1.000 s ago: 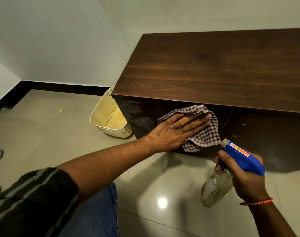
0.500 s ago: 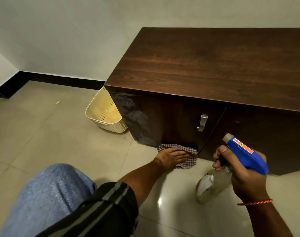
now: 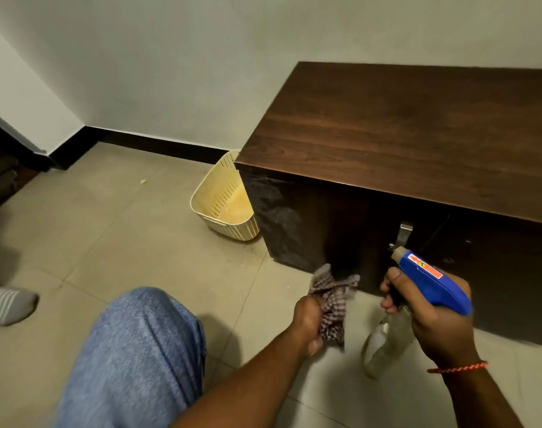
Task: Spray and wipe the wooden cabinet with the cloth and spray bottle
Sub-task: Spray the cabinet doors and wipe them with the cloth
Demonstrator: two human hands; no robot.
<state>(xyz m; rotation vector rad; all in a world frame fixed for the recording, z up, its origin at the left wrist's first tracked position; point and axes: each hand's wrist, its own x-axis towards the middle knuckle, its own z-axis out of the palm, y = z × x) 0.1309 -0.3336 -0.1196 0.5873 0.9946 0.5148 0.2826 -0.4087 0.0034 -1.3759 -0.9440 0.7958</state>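
We are gripping a bunched checked cloth (image 3: 331, 304) in our left hand (image 3: 308, 327) and the spray bottle (image 3: 418, 291) in our right hand (image 3: 433, 316), before the wooden cabinet (image 3: 402, 143). A cream basket (image 3: 223, 202) is sitting beside it, partly hidden.

— What's moved on my feed since a second ago?
— My left hand (image 3: 308, 325) has come off the cabinet (image 3: 402, 149) front; the cloth (image 3: 333, 304), then spread flat on the door, is now bunched in its fist above the floor.
— And the view?
— It's swung left.
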